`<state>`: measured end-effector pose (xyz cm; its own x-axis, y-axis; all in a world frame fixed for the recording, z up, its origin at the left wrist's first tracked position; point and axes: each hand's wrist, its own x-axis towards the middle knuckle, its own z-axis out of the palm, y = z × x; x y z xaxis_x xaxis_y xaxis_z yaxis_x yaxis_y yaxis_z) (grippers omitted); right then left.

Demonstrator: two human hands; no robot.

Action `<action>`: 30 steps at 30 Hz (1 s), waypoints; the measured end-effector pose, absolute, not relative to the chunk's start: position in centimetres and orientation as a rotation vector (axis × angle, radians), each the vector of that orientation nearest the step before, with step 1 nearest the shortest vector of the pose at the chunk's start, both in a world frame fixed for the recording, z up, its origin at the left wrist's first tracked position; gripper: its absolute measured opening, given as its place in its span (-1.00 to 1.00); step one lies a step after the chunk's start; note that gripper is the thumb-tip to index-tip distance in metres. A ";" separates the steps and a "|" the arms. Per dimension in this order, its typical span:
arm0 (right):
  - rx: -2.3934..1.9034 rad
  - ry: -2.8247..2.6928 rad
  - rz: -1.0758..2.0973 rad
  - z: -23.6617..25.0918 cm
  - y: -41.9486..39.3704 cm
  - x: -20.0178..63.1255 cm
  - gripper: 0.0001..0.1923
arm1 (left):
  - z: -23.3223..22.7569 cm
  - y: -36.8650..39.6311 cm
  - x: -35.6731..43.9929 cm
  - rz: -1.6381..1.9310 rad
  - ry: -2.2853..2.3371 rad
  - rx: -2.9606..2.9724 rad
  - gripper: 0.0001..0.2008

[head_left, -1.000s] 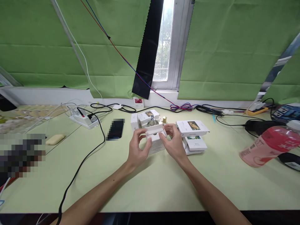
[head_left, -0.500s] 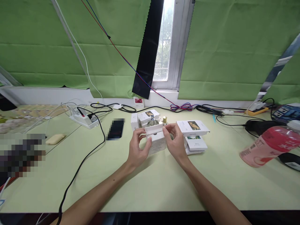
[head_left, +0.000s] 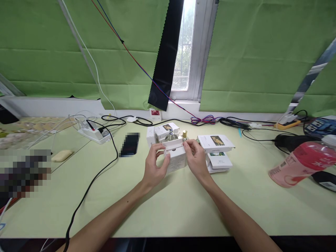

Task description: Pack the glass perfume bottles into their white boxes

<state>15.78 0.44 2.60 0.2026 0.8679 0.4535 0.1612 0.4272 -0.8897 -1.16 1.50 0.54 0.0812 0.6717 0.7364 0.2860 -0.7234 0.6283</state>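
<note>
Fingers [head_left: 160, 149] of the left hand [head_left: 154, 164] curled round the left side of a small white box [head_left: 175, 159], thumb on its near face, fingertips at the top edge by the raised flap. Right hand [head_left: 195, 159] closed on the box's right side, thumb and forefinger pinching the top flap edge. Box held between both hands, just above the pale green table [head_left: 168, 210], near its middle, top flap standing partly open; what is inside cannot be told.

Just behind the box: a cluster of white cartons [head_left: 164, 131], one with a printed picture on its lid, and two small bottles, one with a silver cap [head_left: 170, 133], one with a gold cap [head_left: 184, 134]. To the right of the right hand, touching or nearly so, a stack of flat white boxes [head_left: 216, 148] with pictures on their faces.

Left of the cluster, a dark phone [head_left: 130, 144] lies flat. Farther left, a white power strip [head_left: 94, 134] with a black cable [head_left: 99, 171] running down toward the near table edge. A small pale yellow object [head_left: 61, 155] sits at the far left.

Far right, a pink bottle [head_left: 301, 164] lies on its side, well apart from the hands. Cables trail along the back edge under a window [head_left: 185, 45] flanked by green cloth [head_left: 78, 52]
</note>
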 end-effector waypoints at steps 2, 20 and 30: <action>-1.050 -1.311 0.645 2.6 0.5 15.8 -0.75 | 0.5 1.5 -1.2 1.674 0.958 2.046 -0.84; -1.077 -1.341 0.599 2.7 0.4 15.7 -0.81 | 0.8 1.5 -1.1 1.637 0.986 2.037 -0.85; -1.072 -1.346 0.589 2.5 0.5 15.7 -0.85 | 0.8 1.4 -1.2 1.603 0.983 2.045 -0.87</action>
<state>15.73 0.46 2.52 0.1876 0.8571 0.4797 0.2295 0.4366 -0.8699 -1.17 1.36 0.82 0.1136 0.7091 0.6959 0.2988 -0.6924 0.6567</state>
